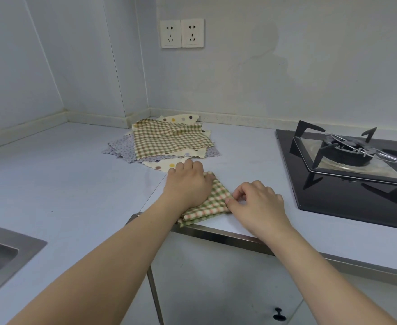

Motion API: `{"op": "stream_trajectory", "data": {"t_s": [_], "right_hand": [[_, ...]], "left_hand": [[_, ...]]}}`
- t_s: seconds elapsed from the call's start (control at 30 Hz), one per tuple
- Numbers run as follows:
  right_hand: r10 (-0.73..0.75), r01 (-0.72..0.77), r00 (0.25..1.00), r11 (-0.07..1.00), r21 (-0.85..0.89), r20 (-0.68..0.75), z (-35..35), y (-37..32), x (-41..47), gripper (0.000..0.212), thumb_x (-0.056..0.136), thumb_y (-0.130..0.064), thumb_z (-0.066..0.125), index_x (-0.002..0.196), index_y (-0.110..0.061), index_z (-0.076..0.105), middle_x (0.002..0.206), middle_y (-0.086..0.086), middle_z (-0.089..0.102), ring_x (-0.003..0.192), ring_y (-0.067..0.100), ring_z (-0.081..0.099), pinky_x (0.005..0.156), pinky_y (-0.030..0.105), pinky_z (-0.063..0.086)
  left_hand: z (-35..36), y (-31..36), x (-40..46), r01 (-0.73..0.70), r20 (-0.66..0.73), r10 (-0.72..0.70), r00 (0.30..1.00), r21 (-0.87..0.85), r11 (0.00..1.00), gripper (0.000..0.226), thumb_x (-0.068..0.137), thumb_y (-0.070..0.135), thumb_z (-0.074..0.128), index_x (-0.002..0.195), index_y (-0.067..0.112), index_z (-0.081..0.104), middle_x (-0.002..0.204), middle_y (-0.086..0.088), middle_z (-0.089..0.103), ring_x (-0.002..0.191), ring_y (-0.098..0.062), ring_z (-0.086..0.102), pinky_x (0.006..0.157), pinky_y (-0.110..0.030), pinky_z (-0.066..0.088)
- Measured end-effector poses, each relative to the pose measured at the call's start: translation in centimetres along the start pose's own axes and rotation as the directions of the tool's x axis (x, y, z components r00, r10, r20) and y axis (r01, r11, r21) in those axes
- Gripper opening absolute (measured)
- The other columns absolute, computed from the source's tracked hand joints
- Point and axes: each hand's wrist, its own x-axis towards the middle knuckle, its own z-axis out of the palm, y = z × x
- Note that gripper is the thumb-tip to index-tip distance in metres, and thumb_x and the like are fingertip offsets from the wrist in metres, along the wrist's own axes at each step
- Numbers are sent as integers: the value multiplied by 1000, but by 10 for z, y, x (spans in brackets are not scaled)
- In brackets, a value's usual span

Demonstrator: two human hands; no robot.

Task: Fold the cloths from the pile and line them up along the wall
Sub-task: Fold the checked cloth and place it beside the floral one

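A folded green-and-pink checked cloth (212,204) lies on the counter near its front edge. My left hand (189,184) rests on its left part, knuckles up, with the fingers bent down onto it. My right hand (257,201) pinches the cloth's right edge between thumb and forefinger. Behind them, in the corner by the wall, lies the pile of cloths (167,141): a checked one on top, then grey dotted and cream spotted ones spread beneath.
A black gas hob (347,165) with a pan stand takes up the right of the counter (64,174). A steel sink (3,254) is at the lower left. Two wall sockets (182,32) sit above the pile. Cabinet doors hang below the counter edge.
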Motion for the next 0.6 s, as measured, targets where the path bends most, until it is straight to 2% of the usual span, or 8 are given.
{"op": "stream_trajectory", "data": {"t_s": [0.1,0.17,0.23,0.3,0.37,0.47,0.53,0.6], "right_hand": [[-7,7,1000,1000,6,20,1,1,2,11,87,-46,49,85,-36,54,97,-13,49,99,16,45,84,32,26],[3,-4,1000,999,40,22,1,1,4,15,90,-43,44,88,-34,56,97,-12,50,99,18,46,85,33,27],[24,-26,999,997,67,37,-1,-1,7,29,95,-44,32,97,-31,58,100,-8,51,102,21,46,85,36,26],[7,-9,998,999,33,61,-3,-3,8,40,97,-53,23,100,-33,57,98,-9,48,101,20,44,86,37,25],[-18,15,997,999,35,71,-3,-3,8,37,96,-57,26,86,-33,54,89,-13,48,95,19,44,85,36,26],[-29,21,998,989,146,50,-4,-2,6,34,97,-48,38,78,-24,54,73,-11,53,82,18,50,82,35,32],[-4,-7,999,971,239,47,-5,-1,5,34,98,-46,39,81,-22,56,68,-9,56,74,15,51,80,34,36],[21,-47,997,915,401,68,-7,0,4,37,95,-53,40,81,-23,56,67,-10,57,72,14,52,77,34,39]], "left_hand": [[-1,0,-2,-35,-56,35,998,0,999,40,101,40,33,107,6,54,113,-11,54,106,-32,49,92,-43,37],[-6,-1,-6,-95,-87,79,993,-198,976,32,101,36,36,90,9,49,91,-8,59,90,-30,55,79,-40,43],[-16,-1,-14,-115,-58,99,993,-495,861,29,101,38,37,86,14,44,73,-5,57,75,-26,56,69,-41,43],[-23,2,-20,-172,-87,149,985,-567,805,24,101,39,39,89,20,43,61,2,51,65,-20,52,64,-39,40],[-24,2,-21,-198,-94,176,980,-580,790,18,100,38,41,91,23,44,54,7,44,57,-16,44,58,-37,36],[-25,-1,-16,-80,-14,100,995,-708,702,7,96,27,43,92,24,48,51,9,40,52,-13,37,56,-33,31],[-31,0,-13,17,59,49,997,-793,609,14,91,13,42,95,23,52,55,7,39,57,-16,36,56,-31,30],[-40,6,-11,44,92,61,994,-839,542,24,87,3,42,99,20,53,58,5,39,59,-17,35,54,-31,28]]}}
